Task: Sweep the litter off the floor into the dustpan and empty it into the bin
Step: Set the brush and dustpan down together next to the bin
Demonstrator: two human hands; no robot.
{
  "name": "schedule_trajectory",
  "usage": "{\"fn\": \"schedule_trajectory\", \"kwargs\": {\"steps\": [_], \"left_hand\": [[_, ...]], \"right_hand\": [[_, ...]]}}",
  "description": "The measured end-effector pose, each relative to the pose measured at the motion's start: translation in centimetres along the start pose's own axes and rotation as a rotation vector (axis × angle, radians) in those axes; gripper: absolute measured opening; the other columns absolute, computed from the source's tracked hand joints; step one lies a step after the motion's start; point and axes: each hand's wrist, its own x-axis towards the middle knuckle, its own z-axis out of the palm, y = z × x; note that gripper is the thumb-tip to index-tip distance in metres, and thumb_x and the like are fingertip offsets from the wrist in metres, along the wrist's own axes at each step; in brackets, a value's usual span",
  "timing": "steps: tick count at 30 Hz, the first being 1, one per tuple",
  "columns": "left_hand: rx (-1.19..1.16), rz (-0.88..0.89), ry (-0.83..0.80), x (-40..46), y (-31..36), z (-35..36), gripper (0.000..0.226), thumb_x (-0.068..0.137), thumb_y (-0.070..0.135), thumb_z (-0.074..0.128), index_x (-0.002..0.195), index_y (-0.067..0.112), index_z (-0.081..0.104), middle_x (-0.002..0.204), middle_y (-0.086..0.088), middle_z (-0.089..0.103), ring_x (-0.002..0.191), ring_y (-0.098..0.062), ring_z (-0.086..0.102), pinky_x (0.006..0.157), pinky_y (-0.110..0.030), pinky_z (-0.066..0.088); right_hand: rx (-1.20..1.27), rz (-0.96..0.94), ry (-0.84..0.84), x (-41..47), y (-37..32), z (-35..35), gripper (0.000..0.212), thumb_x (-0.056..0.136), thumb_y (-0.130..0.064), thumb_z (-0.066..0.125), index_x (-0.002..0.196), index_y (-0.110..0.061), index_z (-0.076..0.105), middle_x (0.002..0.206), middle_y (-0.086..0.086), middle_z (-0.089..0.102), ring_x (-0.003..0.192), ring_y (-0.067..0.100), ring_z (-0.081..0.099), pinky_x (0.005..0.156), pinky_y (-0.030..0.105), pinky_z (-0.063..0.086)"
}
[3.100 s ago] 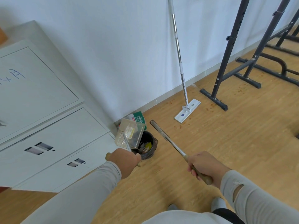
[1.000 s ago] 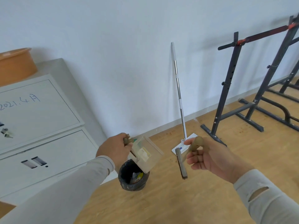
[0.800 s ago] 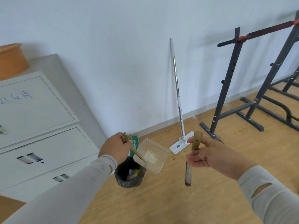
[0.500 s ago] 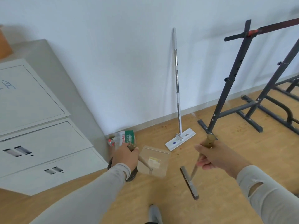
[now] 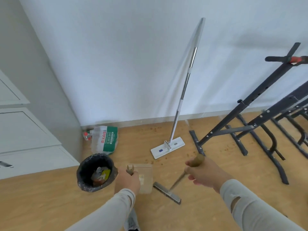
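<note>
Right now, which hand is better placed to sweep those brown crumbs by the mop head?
Right. The right hand grips the broom, its head nearest the crumbs. The left hand holds the dustpan beside the bin.

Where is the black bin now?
In the head view, the black-lined round bin stands on the wooden floor, lower left, between the grey cabinet and the left hand.

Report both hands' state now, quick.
Left hand: closed around the dustpan handle.
Right hand: closed around the broom handle.
</note>
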Motion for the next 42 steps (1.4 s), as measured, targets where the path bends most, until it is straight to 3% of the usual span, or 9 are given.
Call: {"fn": "schedule_trajectory", "kwargs": {"steps": [3,9,20,23,27,30,34,38,42], "left_hand": [[-0.045,-0.051,-0.067,2.9,0.7,1.3,0.021,0.099,0.032,0.059,0.11,0.015,0.054,0.101,-0.008,0.068,0.089,-0.033,0.065,0.077,-0.036,0.051],[-0.164,-0.136,-0.159,6.6,1.5,3.1,0.038,0.1,0.035,0.059,0.133,0.018,0.051,0.103,0.003,0.06,0.089,-0.025,0.057,0.084,-0.032,0.046],[-0.221,-0.198,-0.192,8.3,3.1,7.3,0.029,0.105,0.033,0.052,0.13,0.018,0.05,0.103,0.006,0.061,0.09,-0.02,0.056,0.083,-0.031,0.039],[-0.272,-0.209,-0.21,7.9,3.9,8.8,0.038,0.104,0.032,0.054,0.14,0.02,0.047,0.101,0.012,0.058,0.095,-0.019,0.058,0.092,-0.033,0.049],[-0.186,-0.207,-0.334,7.7,4.0,9.3,0.049,0.103,0.033,0.051,0.149,0.023,0.036,0.114,0.008,0.057,0.103,-0.022,0.059,0.102,-0.038,0.048],[-0.079,-0.154,-0.434,7.1,3.9,9.6,0.047,0.1,0.032,0.054,0.146,0.025,0.044,0.126,0.006,0.059,0.11,-0.02,0.06,0.107,-0.037,0.047],[0.123,-0.02,-0.428,6.5,4.2,9.5,0.05,0.102,0.031,0.053,0.15,0.028,0.039,0.146,0.004,0.049,0.132,-0.02,0.052,0.113,-0.031,0.039],[0.118,0.017,-0.401,6.6,4.4,9.4,0.053,0.101,0.029,0.058,0.151,0.028,0.038,0.144,0.004,0.051,0.13,-0.019,0.055,0.109,-0.03,0.041],[0.12,0.001,-0.4,6.9,4.1,9.5,0.064,0.099,0.033,0.059,0.155,0.032,0.028,0.145,0.003,0.053,0.131,-0.02,0.055,0.111,-0.033,0.043]], "right_hand": [[-0.09,-0.004,0.033,2.3,-2.4,-0.1,0.026,0.089,-0.029,0.068,0.114,-0.03,0.074,0.102,-0.002,0.075,0.098,0.019,0.071,0.098,0.044,0.059],[-0.215,-0.099,0.068,5.9,-6.4,0.4,0.012,0.09,-0.036,0.068,0.101,-0.034,0.073,0.093,-0.008,0.075,0.089,0.017,0.07,0.09,0.04,0.059],[-0.254,-0.22,0.033,11.8,-9.6,-1.0,0.012,0.091,-0.031,0.071,0.101,-0.036,0.073,0.086,-0.005,0.078,0.081,0.017,0.073,0.081,0.037,0.061],[-0.241,-0.245,0.018,12.9,-9.8,-1.9,0.011,0.09,-0.031,0.073,0.098,-0.038,0.074,0.084,-0.005,0.078,0.08,0.016,0.072,0.079,0.037,0.06],[-0.245,-0.314,-0.043,13.5,-10.6,-3.4,0.011,0.09,-0.03,0.073,0.095,-0.04,0.073,0.081,-0.007,0.077,0.074,0.011,0.069,0.069,0.026,0.053],[-0.255,-0.373,-0.098,13.6,-11.5,-4.2,0.011,0.091,-0.028,0.072,0.096,-0.038,0.073,0.079,-0.006,0.075,0.066,0.008,0.066,0.062,0.019,0.049],[-0.336,-0.451,-0.159,12.9,-12.2,-4.1,0.011,0.093,-0.031,0.07,0.1,-0.037,0.073,0.079,-0.017,0.068,0.066,-0.002,0.059,0.07,0.015,0.044],[-0.388,-0.493,-0.209,11.6,-12.4,-3.2,0.008,0.092,-0.03,0.069,0.096,-0.036,0.073,0.088,-0.012,0.074,0.081,0.006,0.067,0.073,0.02,0.055],[-0.395,-0.495,-0.275,10.7,-11.7,-1.9,0.01,0.094,-0.026,0.067,0.097,-0.032,0.074,0.091,-0.009,0.074,0.085,0.007,0.066,0.078,0.02,0.054]]}}
